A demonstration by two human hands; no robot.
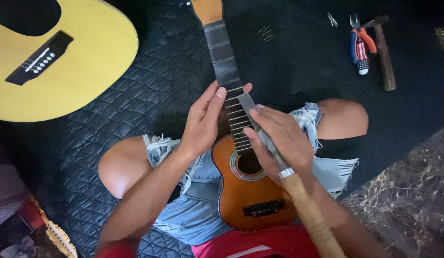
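Observation:
A small brown ukulele lies on my lap with its neck pointing away from me; the upper frets are covered with grey tape. My left hand wraps the neck from the left, thumb tip over the fretboard. My right hand presses a flat metal file with a wooden handle along the right edge of the fretboard.
A yellow acoustic guitar body lies at the upper left on the dark quilted mat. Pliers, a hammer, small nails and a metal clip rest at the upper right. Marble floor shows lower right.

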